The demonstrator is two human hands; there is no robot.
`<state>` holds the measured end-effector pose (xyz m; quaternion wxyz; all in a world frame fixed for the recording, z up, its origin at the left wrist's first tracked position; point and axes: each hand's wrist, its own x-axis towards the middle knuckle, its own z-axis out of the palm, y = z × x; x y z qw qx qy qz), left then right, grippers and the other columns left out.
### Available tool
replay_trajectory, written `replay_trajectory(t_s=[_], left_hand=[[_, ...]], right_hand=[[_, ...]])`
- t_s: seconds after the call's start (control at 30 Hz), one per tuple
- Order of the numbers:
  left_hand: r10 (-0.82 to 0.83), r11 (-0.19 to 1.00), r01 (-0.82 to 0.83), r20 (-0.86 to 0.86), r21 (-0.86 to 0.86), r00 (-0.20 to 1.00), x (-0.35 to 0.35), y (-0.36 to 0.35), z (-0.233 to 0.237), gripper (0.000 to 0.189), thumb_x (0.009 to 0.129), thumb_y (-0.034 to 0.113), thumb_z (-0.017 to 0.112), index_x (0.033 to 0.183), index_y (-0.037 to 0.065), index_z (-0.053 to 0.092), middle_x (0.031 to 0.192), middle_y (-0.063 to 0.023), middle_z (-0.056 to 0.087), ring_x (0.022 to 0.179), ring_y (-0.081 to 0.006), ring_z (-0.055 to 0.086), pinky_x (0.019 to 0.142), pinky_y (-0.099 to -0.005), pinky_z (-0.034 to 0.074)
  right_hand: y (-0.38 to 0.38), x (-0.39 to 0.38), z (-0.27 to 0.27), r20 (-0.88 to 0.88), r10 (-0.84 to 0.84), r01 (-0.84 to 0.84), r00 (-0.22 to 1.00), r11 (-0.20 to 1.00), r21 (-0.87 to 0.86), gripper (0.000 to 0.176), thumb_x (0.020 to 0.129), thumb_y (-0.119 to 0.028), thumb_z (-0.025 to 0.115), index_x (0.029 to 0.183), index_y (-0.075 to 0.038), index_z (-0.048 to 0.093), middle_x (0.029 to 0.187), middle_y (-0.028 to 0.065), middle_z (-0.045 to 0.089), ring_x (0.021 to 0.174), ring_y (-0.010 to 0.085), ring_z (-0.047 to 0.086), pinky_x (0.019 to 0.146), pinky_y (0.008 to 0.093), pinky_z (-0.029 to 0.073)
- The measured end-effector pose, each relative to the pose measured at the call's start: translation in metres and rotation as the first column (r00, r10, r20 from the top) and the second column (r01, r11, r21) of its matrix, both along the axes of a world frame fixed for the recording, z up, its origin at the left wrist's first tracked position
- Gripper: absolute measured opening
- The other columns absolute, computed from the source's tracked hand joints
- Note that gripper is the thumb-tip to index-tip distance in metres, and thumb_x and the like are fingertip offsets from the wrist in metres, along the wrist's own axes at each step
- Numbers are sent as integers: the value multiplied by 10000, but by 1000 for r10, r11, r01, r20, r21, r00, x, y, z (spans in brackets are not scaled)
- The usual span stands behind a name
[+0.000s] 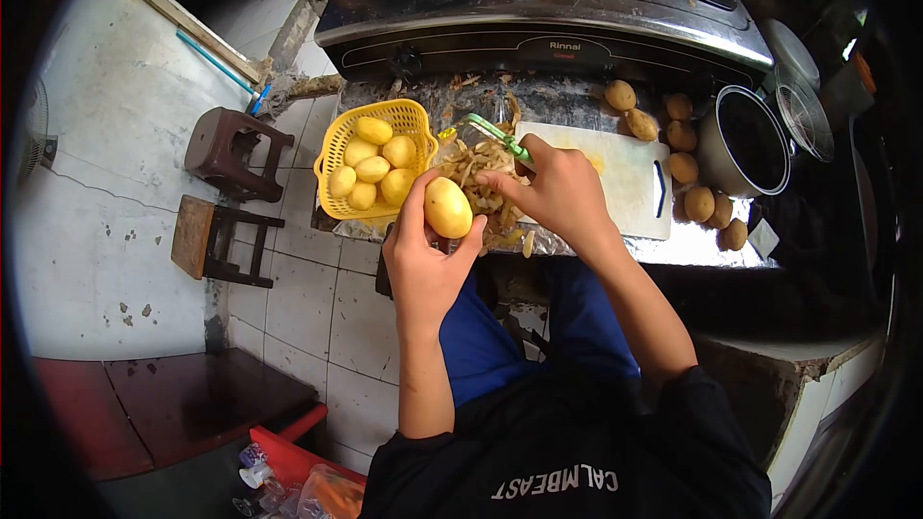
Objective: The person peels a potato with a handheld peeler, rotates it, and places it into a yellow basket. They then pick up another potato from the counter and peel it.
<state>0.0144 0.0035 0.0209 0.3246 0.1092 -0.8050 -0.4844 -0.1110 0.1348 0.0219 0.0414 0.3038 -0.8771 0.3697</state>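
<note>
A peeled yellow potato (448, 209) is held upright in my left hand (429, 264), between the fingers and thumb. My right hand (565, 194) grips a green peeler (495, 132), its head pointing up and left, apart from the potato. Brown peelings (473, 161) lie heaped beneath and behind my hands. Left of them, a yellow basket (330, 149) holds several peeled potatoes (372, 169). A white cutting board (625, 178) lies partly under my right hand. Several unpeeled potatoes (682, 136) sit along the board's right side and back corner.
A metal pot (707, 149) stands at the right, with a wire strainer (806, 122) beside it. The Rinnai stove (567, 34) spans the back. Two stools (217, 156) stand on the tiled floor at the left. A dark red table (192, 399) is at the lower left.
</note>
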Motion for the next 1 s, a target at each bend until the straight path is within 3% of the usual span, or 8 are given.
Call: replay_trajectory(t_s=[0.13, 0.33, 0.4, 0.5, 0.7, 0.8, 0.87, 1.0], left_hand=[[13, 999, -16, 58, 50, 998, 2, -4, -2, 609, 738, 63, 812, 1275, -23, 537, 1076, -193, 665, 894, -208, 690, 721, -326, 577], [49, 997, -48, 24, -63, 998, 0, -4, 0, 634, 713, 58, 820, 1284, 7, 548, 1119, -159, 638, 959, -232, 680, 722, -331, 568], [79, 993, -75, 44, -95, 996, 0, -3, 4, 632, 705, 58, 819, 1278, 19, 556, 1099, -152, 631, 943, -251, 676, 723, -349, 560], [119, 973, -104, 62, -208, 991, 3, -1, 16, 613, 691, 64, 816, 1253, 49, 573, 1055, -141, 610, 919, -314, 649, 761, -406, 534], [210, 910, -191, 12, -368, 978, 5, 4, 16, 599, 695, 52, 805, 1243, 47, 562, 1134, -149, 574, 1029, -351, 611, 831, -433, 519], [249, 895, -265, -92, -358, 964, 4, 6, 14, 635, 672, 39, 834, 1252, 18, 577, 1113, -153, 593, 947, -311, 630, 714, -364, 530], [270, 877, -295, -120, -379, 955, 6, 9, 18, 592, 707, 32, 795, 1238, -26, 539, 1169, -188, 558, 1042, -379, 607, 852, -447, 521], [299, 815, -338, -159, -471, 941, 8, 5, 8, 585, 714, 20, 791, 1234, -51, 534, 1171, -214, 549, 1047, -391, 604, 852, -446, 524]], right_hand=[[1, -2, 4, 86, -20, 18, 996, 1000, 20, 549, 841, -544, 679, 844, 3, 641, 509, 150, 576, 527, 352, 639, 516, 416, 505], [5, 16, 13, 227, 165, -114, 960, 969, -221, 509, 895, -514, 626, 810, -12, 614, 503, 160, 559, 521, 360, 627, 506, 413, 492], [8, 25, 19, 2, 249, -247, 968, 961, -122, 464, 939, -468, 580, 773, -35, 579, 488, 157, 542, 494, 368, 606, 479, 422, 481], [9, 41, 33, -142, 241, -238, 960, 970, 36, 440, 955, -449, 557, 760, -54, 562, 472, 146, 532, 459, 367, 585, 448, 434, 474], [8, 48, 41, -145, 214, -196, 966, 972, 128, 444, 952, -461, 555, 771, -57, 586, 474, 144, 546, 443, 356, 590, 432, 433, 486], [6, 50, 45, -145, 193, -176, 970, 977, 121, 448, 954, -456, 554, 757, -55, 591, 480, 149, 553, 451, 358, 598, 435, 435, 490], [4, 51, 48, -140, 182, -167, 973, 979, 116, 452, 955, -454, 554, 749, -53, 592, 482, 152, 555, 456, 359, 600, 436, 436, 492], [-4, 49, 52, -137, 172, -163, 976, 984, 72, 474, 958, -445, 552, 714, -40, 586, 477, 157, 548, 458, 363, 596, 439, 434, 492]])
